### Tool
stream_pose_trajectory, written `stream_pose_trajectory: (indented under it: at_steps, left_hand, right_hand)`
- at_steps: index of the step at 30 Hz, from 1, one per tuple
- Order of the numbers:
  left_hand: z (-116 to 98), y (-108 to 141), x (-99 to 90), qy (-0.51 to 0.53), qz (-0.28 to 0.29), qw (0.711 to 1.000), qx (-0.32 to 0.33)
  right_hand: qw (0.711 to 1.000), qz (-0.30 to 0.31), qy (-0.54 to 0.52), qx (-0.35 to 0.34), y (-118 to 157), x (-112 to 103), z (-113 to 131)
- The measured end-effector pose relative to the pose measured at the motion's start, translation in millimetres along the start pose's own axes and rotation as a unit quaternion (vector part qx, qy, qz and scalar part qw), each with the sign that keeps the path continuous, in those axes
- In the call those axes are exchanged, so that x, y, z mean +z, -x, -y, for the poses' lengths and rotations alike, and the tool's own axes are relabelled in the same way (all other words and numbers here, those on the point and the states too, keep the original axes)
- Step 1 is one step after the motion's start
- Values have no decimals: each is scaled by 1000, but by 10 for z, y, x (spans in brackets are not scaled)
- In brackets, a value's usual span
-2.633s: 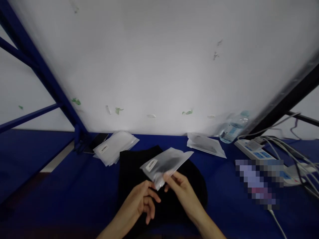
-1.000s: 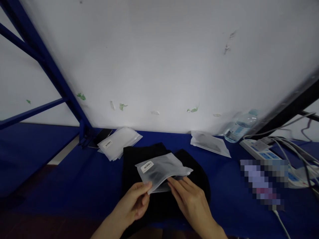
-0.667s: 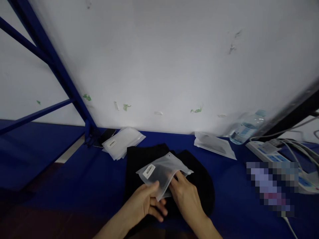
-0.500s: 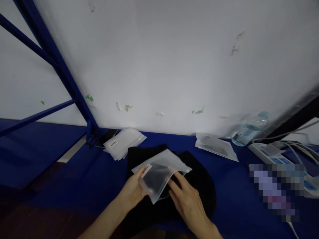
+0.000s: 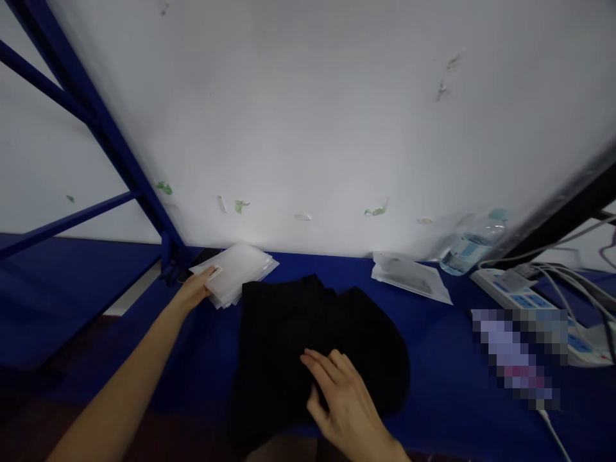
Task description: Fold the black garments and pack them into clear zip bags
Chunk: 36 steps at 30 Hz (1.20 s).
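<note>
Several translucent white plastic bags (image 5: pixel 240 269) lie stacked at the back left of the blue table. At the stack's left edge, my left hand (image 5: pixel 193 290) has its fingers on the bags beside a small white label. A black cloth item (image 5: pixel 283 333) is spread in the middle, near the front edge. Over its front right part is my right hand (image 5: pixel 339 394), palm down, fingers loosely bent and apart, with nothing in it.
Another translucent bag (image 5: pixel 411 277) with something dark inside lies at the back right. Beyond it are a clear bottle (image 5: pixel 474 247), a power strip (image 5: pixel 534 305) with cables and a blurred-out device (image 5: pixel 514 359). A blue frame (image 5: pixel 115 154) stands left against the white wall.
The bag that both hands held over the black cloth is gone from there. My left hand has moved left to the stack, and my right hand has come away with nothing in it.
</note>
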<state>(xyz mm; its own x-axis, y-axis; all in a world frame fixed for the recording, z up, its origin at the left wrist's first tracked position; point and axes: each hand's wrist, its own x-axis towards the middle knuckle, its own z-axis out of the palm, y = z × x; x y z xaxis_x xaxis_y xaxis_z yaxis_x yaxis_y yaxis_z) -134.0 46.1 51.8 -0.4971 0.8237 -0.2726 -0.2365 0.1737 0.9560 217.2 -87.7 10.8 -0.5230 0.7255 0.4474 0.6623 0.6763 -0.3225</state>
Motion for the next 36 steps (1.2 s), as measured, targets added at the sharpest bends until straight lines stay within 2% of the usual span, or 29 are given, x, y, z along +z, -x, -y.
stream_pose_trajectory:
  at_steps: [2,4,6,7,8,9,10,12,14,16,18,20,23,26,29,32,36]
  left_hand:
    - [43,88,-93,-58,-61,996,40]
    - [119,281,-114,-91,-124,983,99]
    - [254,570,-44,-141,-128,967,169]
    - [341,738,20,-231,-76,944,225]
    - [433,910,97,-310,17,915,256]
    - [523,1075,178,-367,120,886,257]
    - [602,1223,256,-400,185,865,241]
    - [709,1437,380,-429,234,847,209]
    - [740,1530,444,-443,237,845,185]
    - [727,1532,457,-450,237,843,176]
    - [712,1504,448,-455,240,840,175]
    - [715,1490,440,-465,244,832,178]
    - [724,1505,450,-481,255,822,169]
    - [649,1478,464,-463,265,829,168]
    - [476,1317,440,-422,255,841,221]
    - [340,1055,352,-388,224,854,265]
    - [398,781,211,-400,186,859,259]
  right_hand:
    - [1000,-16,-12,14,-36,-45,62]
    - [999,-31,-9,16,-83,-25,124]
    - [999,-29,-8,15,-133,33,171]
    - [999,-26,-17,20,-160,59,179]
    - [998,-24,-38,32,-189,73,172]
    - [996,-27,-71,52,-219,69,146]
    - [990,-38,-110,82,-250,47,98]
    - [967,-75,-184,161,-305,-42,-68]
    - [939,-111,-221,238,-336,-149,-306]
    - [928,-119,-209,286,-335,-223,-559]
    - [937,-110,-157,293,-313,-240,-755]
    - [958,-96,-103,250,-297,-208,-842]
    - [986,-59,-43,153,-317,-124,-799]
    - [991,-34,-10,127,-386,-81,-739]
    - [977,-73,-73,185,-446,-141,-824]
    - [939,-117,-133,293,-419,-260,-1045]
    - [913,-112,-111,376,-271,-353,-1383]
